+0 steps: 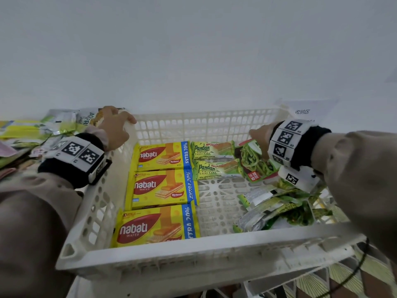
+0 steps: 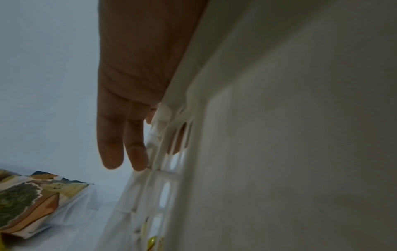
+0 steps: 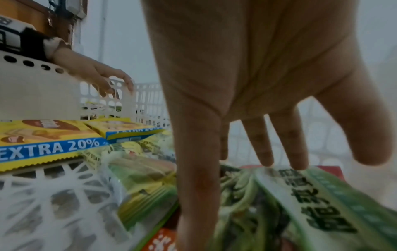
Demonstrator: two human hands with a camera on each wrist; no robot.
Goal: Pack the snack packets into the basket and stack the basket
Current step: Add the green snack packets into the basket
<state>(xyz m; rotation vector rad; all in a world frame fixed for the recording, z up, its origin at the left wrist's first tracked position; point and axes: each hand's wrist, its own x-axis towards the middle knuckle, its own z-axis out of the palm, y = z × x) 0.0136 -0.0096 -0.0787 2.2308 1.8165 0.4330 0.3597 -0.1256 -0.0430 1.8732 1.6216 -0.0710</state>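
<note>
A white slotted basket holds three yellow nabati wafer packets in a column on its left. Beside them lie two green Pandan cake packets. My left hand grips the basket's far-left corner rim, with fingers down the outside of the wall. My right hand is inside the basket at the far right, its fingers straight and spread. Their tips touch a green-and-red packet, also seen in the head view. Several green packets lie heaped along the right side.
Loose snack packets lie piled on the white table left of the basket; one lies near my left hand. Another white basket shows below the front right corner. A paper label lies behind the basket.
</note>
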